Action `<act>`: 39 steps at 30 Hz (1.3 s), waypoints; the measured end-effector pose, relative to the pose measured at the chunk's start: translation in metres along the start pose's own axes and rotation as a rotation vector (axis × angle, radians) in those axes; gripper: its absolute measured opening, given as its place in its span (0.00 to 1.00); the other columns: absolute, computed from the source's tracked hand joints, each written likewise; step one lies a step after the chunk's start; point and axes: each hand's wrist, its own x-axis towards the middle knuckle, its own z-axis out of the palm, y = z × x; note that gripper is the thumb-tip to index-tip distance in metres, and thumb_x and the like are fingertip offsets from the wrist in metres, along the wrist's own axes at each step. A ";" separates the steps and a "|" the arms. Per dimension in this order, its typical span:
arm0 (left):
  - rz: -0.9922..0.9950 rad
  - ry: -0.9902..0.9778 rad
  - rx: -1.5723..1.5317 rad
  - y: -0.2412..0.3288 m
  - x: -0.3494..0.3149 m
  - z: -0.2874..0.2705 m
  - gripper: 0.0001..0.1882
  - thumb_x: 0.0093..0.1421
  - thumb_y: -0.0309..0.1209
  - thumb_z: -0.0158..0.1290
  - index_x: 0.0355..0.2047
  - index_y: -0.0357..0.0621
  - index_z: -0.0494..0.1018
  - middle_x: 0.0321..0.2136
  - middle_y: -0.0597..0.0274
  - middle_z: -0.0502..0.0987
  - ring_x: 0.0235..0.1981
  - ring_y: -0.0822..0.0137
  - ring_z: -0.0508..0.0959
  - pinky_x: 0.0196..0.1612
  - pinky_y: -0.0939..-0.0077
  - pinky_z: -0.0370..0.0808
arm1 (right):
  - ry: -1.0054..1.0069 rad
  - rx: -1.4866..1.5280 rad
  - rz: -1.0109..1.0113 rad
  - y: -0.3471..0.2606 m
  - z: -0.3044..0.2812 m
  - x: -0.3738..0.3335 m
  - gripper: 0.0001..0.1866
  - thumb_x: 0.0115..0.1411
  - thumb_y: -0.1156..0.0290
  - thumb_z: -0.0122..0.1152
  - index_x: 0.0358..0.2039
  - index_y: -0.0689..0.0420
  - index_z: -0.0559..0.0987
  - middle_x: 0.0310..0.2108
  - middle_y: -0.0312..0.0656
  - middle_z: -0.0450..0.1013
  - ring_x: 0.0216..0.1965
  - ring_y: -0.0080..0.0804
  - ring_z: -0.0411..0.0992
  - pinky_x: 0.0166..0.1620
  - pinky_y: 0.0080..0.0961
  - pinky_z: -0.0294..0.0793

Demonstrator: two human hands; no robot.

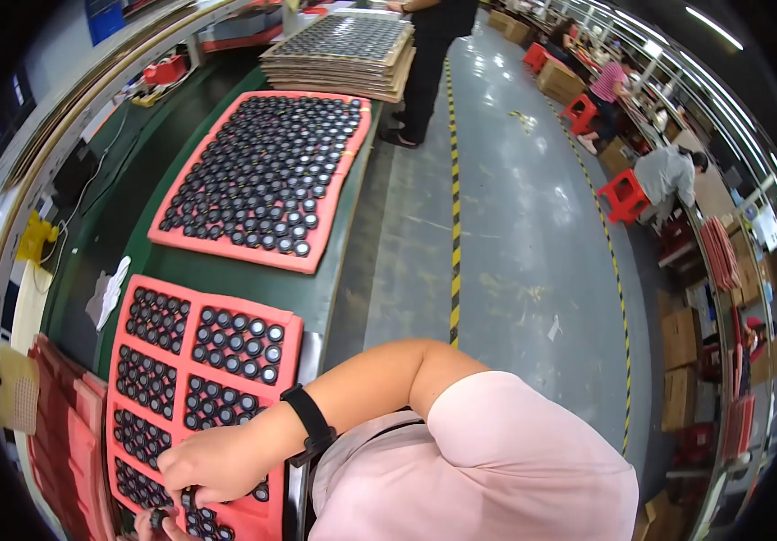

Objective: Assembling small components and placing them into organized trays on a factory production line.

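A pink foam tray (289, 352) lies in front of me on the green bench, split into compartments filled with small round black parts with grey tops. My right hand (212, 464) reaches over its near end, fingers pinched on a small black round part (190, 498). Beside it at the lower edge, my left hand (174, 532) has its fingers closed on another small black part (157, 518). The picture's edge cuts off much of the left hand. My right forearm and hand cover part of the tray's right-hand compartments.
Farther along stands a larger pink tray (226, 255) packed with similar parts, then stacked cardboard-edged trays (339, 81) with a person (433, 63) beside them. Red foam sheets (64, 442) lean at left, near a white cloth (110, 293). Across the aisle, people work near red stools (625, 197).
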 end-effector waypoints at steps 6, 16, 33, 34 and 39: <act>-0.182 0.103 -0.112 -0.024 0.022 0.002 0.12 0.59 0.22 0.51 0.44 0.32 0.69 0.40 0.52 0.74 0.40 0.59 0.74 0.46 0.72 0.73 | -0.044 0.162 -0.051 0.023 0.012 0.052 0.10 0.47 0.75 0.65 0.31 0.60 0.75 0.33 0.43 0.67 0.36 0.40 0.69 0.38 0.32 0.71; -0.308 0.081 -0.343 -0.112 0.015 0.000 0.16 0.54 0.13 0.51 0.43 0.36 0.67 0.38 0.58 0.71 0.38 0.69 0.73 0.43 0.79 0.73 | -0.033 0.303 0.144 0.079 0.019 0.052 0.09 0.52 0.80 0.61 0.35 0.61 0.74 0.33 0.40 0.65 0.32 0.32 0.68 0.34 0.24 0.69; -0.176 -0.072 -0.438 -0.093 0.018 -0.003 0.13 0.51 0.16 0.57 0.39 0.35 0.73 0.38 0.57 0.71 0.40 0.67 0.74 0.42 0.78 0.75 | -0.116 0.259 0.271 0.085 0.028 0.046 0.15 0.49 0.86 0.63 0.39 0.64 0.77 0.41 0.44 0.69 0.39 0.28 0.70 0.43 0.21 0.71; -0.194 -0.045 -0.419 -0.093 0.019 -0.004 0.13 0.51 0.16 0.57 0.39 0.35 0.73 0.38 0.57 0.71 0.40 0.67 0.74 0.42 0.78 0.75 | -0.091 0.245 0.286 0.086 0.028 0.046 0.15 0.50 0.86 0.63 0.40 0.64 0.77 0.42 0.45 0.68 0.40 0.29 0.69 0.43 0.23 0.71; -0.121 -0.127 -0.381 -0.098 0.019 -0.007 0.13 0.52 0.18 0.58 0.40 0.36 0.73 0.40 0.56 0.71 0.41 0.68 0.74 0.43 0.78 0.74 | -0.119 0.237 0.279 0.086 0.027 0.048 0.16 0.51 0.84 0.62 0.42 0.65 0.76 0.44 0.46 0.67 0.42 0.30 0.68 0.45 0.25 0.70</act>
